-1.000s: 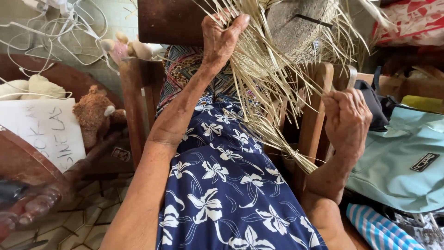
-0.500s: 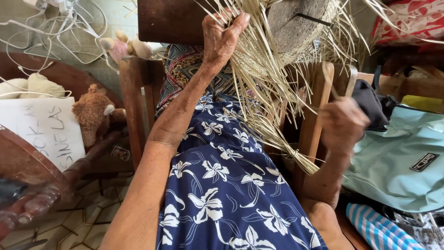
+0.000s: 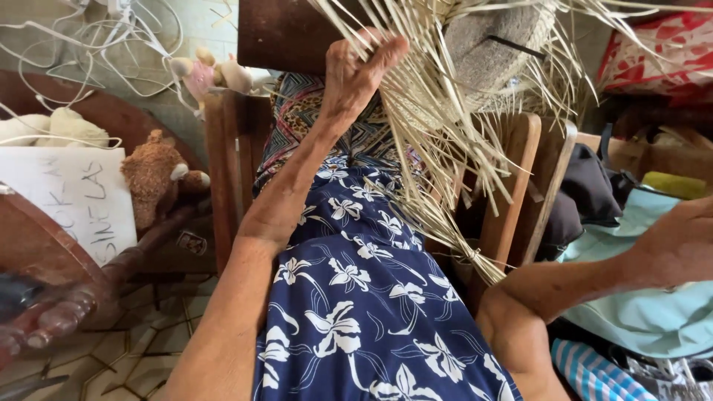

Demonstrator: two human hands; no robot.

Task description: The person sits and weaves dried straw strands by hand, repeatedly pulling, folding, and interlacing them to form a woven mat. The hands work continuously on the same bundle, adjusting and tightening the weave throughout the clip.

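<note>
A bundle of pale straw strands (image 3: 438, 171) fans down from a partly woven piece set over a grey rounded block (image 3: 490, 44) at the top of the view. My left hand (image 3: 360, 70) reaches up and is closed on a bunch of these strands near the weave. My right hand (image 3: 679, 245) is off at the right edge, above a light blue bag (image 3: 646, 312), well away from the straw. Its fingers run out of the frame. My lap, in a blue flowered dress (image 3: 356, 297), fills the middle.
A wooden chair frame (image 3: 512, 186) stands behind the straw. A brown teddy bear (image 3: 156, 174), a white handwritten sheet (image 3: 67, 193) and white cables (image 3: 89, 44) lie to the left. A dark bag (image 3: 587, 186), a red patterned bag (image 3: 653, 52) and striped cloth (image 3: 594, 371) crowd the right.
My right hand has left the lower ends of the straw and swung out to the right over the blue bag. My left hand has kept its hold up top.
</note>
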